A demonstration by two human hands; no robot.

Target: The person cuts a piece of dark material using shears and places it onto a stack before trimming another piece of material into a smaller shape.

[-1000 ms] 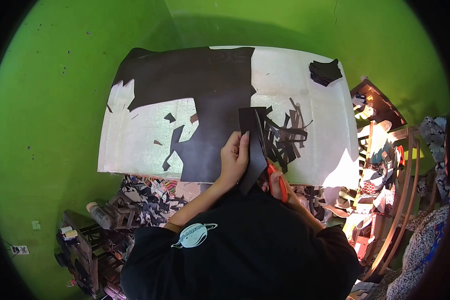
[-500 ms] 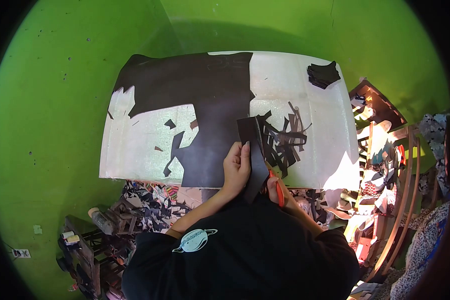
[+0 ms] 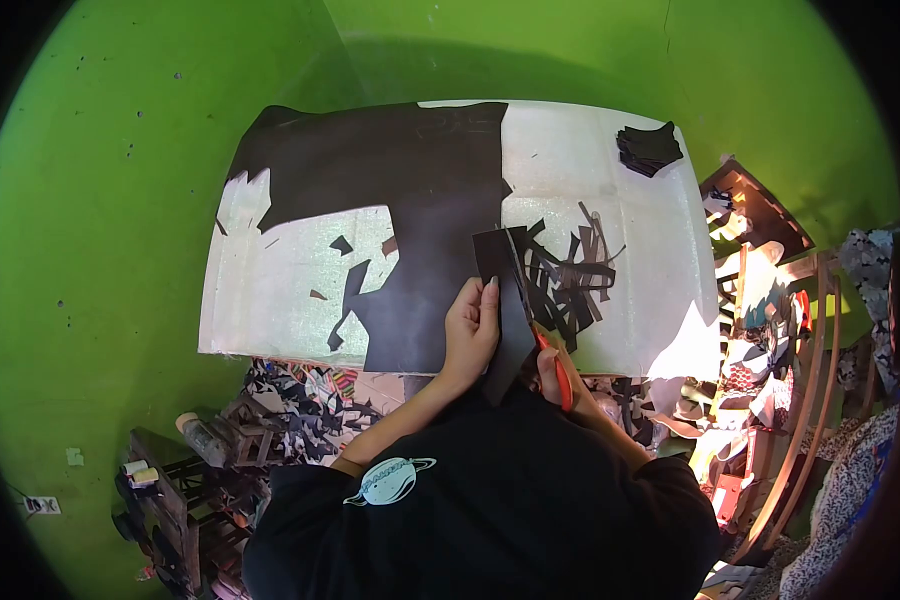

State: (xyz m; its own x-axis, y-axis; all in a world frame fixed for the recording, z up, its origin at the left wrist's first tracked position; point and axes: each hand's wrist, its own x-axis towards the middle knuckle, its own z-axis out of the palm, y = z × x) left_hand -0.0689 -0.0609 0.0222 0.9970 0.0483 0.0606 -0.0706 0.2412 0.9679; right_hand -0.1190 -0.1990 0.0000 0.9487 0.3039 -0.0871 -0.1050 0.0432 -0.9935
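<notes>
My left hand [image 3: 473,325] pinches a long dark piece of sheet material [image 3: 511,340] that looks like leather, thumb on top. Orange-handled scissors [image 3: 564,380] are in my right hand [image 3: 551,372], their blades along the right edge of that piece. A narrow sliver stands along the cut edge. Under and left of my left hand spreads a large dark sheet [image 3: 420,230] with cut-out edges. Just right of the scissors lies a heap of thin dark offcut strips [image 3: 570,285]. The scissor tips are hard to make out.
The white tabletop [image 3: 560,140] carries a stack of dark cut pieces [image 3: 650,149] at its far right corner and small scraps [image 3: 341,245] at left. Scraps [image 3: 320,410] litter the floor. A wooden bench [image 3: 185,500] stands lower left, a curved wooden rack [image 3: 810,400] at right.
My right hand and the scissors have shifted very slightly along the piece's right edge. The held piece has barely moved; my left hand keeps its grip.
</notes>
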